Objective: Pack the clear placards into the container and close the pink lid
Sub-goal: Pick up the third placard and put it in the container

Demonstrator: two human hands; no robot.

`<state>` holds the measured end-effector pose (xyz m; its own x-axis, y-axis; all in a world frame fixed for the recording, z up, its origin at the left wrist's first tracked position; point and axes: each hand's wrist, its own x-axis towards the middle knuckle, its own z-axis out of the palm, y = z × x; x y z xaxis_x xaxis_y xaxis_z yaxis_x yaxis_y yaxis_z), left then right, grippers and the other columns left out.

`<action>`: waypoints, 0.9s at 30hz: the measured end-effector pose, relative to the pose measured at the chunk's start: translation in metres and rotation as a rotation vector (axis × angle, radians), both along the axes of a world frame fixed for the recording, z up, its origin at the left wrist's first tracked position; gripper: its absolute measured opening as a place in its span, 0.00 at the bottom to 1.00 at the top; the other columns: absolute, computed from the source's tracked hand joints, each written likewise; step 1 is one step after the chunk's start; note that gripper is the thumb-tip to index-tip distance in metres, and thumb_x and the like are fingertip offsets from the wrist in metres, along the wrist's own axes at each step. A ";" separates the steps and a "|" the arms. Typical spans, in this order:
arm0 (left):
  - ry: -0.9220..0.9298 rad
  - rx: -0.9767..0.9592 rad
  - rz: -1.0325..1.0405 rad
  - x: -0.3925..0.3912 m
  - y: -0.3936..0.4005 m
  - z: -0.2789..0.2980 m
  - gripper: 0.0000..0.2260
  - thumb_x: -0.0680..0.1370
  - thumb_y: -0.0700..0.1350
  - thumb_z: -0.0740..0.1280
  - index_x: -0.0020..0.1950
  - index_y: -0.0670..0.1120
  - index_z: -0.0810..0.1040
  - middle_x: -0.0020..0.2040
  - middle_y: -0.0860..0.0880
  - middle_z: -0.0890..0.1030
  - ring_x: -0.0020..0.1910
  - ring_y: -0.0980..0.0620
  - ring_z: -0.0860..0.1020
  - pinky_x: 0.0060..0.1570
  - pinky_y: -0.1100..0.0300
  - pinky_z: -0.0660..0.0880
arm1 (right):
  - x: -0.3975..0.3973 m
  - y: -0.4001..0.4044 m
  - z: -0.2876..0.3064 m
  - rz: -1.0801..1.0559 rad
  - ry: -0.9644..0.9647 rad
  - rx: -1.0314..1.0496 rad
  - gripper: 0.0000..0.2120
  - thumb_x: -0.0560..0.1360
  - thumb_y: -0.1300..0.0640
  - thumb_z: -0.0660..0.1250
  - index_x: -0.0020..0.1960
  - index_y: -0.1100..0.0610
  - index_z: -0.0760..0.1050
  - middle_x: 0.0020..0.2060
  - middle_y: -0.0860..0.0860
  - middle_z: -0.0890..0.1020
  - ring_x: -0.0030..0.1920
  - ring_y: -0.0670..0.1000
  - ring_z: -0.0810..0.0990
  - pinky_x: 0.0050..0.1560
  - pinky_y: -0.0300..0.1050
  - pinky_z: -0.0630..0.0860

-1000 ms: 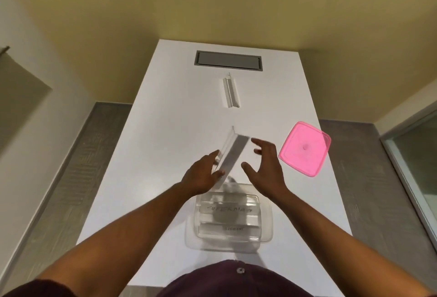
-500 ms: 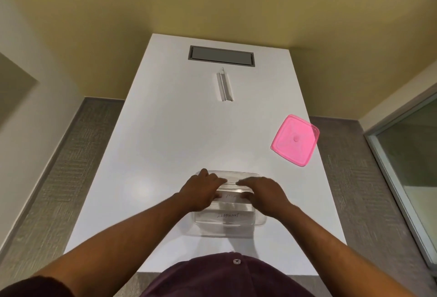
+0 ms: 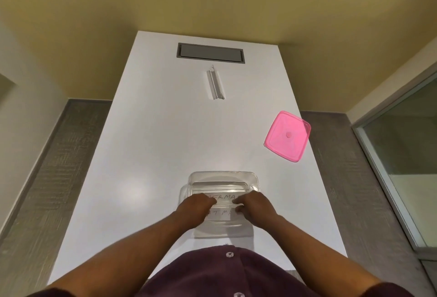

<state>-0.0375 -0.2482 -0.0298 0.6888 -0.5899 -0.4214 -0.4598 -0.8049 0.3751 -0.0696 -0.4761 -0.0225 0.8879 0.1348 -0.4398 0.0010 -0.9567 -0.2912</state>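
A clear plastic container [image 3: 222, 177] sits on the white table near its front edge. Clear placards with handwritten labels [image 3: 223, 198] lie inside it. My left hand [image 3: 196, 209] and my right hand [image 3: 256, 205] both reach into the container, fingers curled on one placard from either end. Another clear placard [image 3: 214, 82] lies alone farther back on the table. The pink lid [image 3: 287, 136] rests flat at the table's right edge, apart from the container.
A grey recessed panel [image 3: 210, 52] is set into the table's far end. The white table [image 3: 146, 154] is narrow, with grey floor on both sides. A glass partition [image 3: 406, 154] stands at the right.
A second ago both hands held a placard up above the table. They brought it down into the container and now press it there. The view has tilted slightly.
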 end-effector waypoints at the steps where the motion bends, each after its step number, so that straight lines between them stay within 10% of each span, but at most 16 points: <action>1: -0.003 0.013 -0.006 0.000 -0.001 -0.001 0.18 0.80 0.38 0.62 0.69 0.46 0.73 0.60 0.40 0.80 0.59 0.41 0.79 0.57 0.49 0.76 | 0.002 0.001 -0.002 0.013 0.004 -0.015 0.18 0.79 0.56 0.69 0.68 0.48 0.80 0.61 0.47 0.85 0.63 0.52 0.81 0.63 0.44 0.76; 19: 0.042 0.063 -0.043 0.000 -0.002 -0.003 0.18 0.78 0.38 0.65 0.68 0.44 0.73 0.63 0.42 0.78 0.62 0.43 0.77 0.61 0.49 0.76 | 0.008 0.007 -0.011 0.098 0.035 -0.007 0.20 0.75 0.46 0.73 0.65 0.49 0.79 0.64 0.47 0.82 0.65 0.52 0.78 0.64 0.49 0.75; 27: 0.011 -0.336 0.265 0.054 -0.004 0.029 0.10 0.79 0.46 0.62 0.52 0.49 0.83 0.47 0.52 0.85 0.46 0.53 0.81 0.48 0.54 0.78 | 0.050 -0.001 0.023 -0.203 -0.158 0.200 0.19 0.72 0.36 0.70 0.31 0.47 0.73 0.25 0.41 0.76 0.29 0.41 0.75 0.34 0.34 0.66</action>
<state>0.0160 -0.2520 -0.0005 0.8316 -0.4991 -0.2437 -0.2483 -0.7266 0.6406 -0.0197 -0.4775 0.0008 0.9605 0.0174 -0.2776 -0.1244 -0.8658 -0.4846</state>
